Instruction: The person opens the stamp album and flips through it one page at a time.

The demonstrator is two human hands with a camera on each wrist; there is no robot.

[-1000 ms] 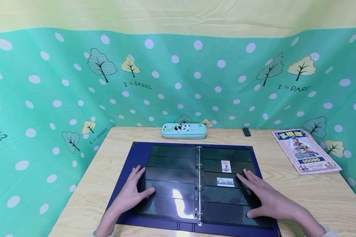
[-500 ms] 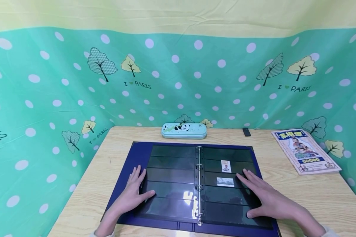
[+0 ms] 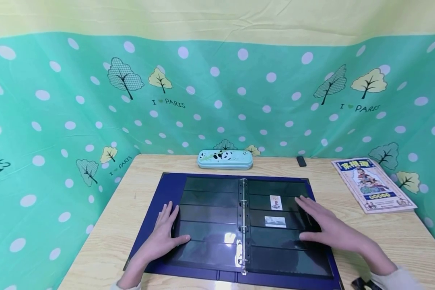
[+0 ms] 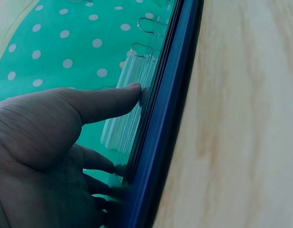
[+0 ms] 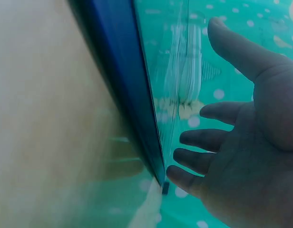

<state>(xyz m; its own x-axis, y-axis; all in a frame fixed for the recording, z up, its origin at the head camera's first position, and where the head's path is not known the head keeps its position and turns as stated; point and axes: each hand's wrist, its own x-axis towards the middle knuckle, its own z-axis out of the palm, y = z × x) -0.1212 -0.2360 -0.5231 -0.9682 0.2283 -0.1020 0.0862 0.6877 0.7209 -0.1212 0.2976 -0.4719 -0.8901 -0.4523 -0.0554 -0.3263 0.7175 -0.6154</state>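
Note:
A dark blue ring-bound stamp album [image 3: 168, 189] lies spread on the table, with black pocket pages either side of its metal rings [image 3: 244, 217]. On the right page are two stamps, an upright one [image 3: 276, 203] and a wide grey one [image 3: 275, 222] below it. My left hand [image 3: 163, 239] rests on the left page's outer side, fingers and thumb spread; its thumb touches the page in the left wrist view. Over the right page's outer edge is my right hand [image 3: 327, 229], holding nothing. The right wrist view shows its straight, parted fingers [image 5: 203, 139] lifted off the page.
Behind the album stands a light blue panda pencil case [image 3: 225, 160]. A small black object [image 3: 301, 161] lies to its right, and a printed booklet [image 3: 374, 185] sits at the far right. A green dotted curtain [image 3: 210, 108] closes off the table's back and sides.
My right hand has lifted off the right page and shifted slightly back and up. A black item at the right wrist now shows. My left hand and the album stay in place.

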